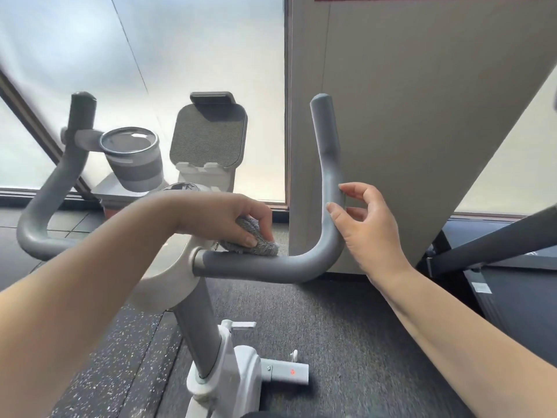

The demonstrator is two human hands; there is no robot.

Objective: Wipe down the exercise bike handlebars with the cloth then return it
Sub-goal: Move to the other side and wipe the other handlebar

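The exercise bike's grey padded handlebars curve up on both sides: the right bar (327, 164) and the left bar (45, 194). My left hand (232, 218) is closed on a bunched grey cloth (256, 244) and presses it against the top of the right bar's horizontal part, close to the white stem. My right hand (367, 227) hovers beside the right bar's bend with the fingers spread. Its thumb and forefinger tips touch the bar's outer side, and it holds nothing.
A grey cup holder (132, 158) hangs off the left bar, with a tablet stand (208, 134) at the centre. A beige pillar (407, 116) rises just behind the right bar. Another machine's dark frame (494, 239) is at the right. Dark rubber floor (331, 327) lies below.
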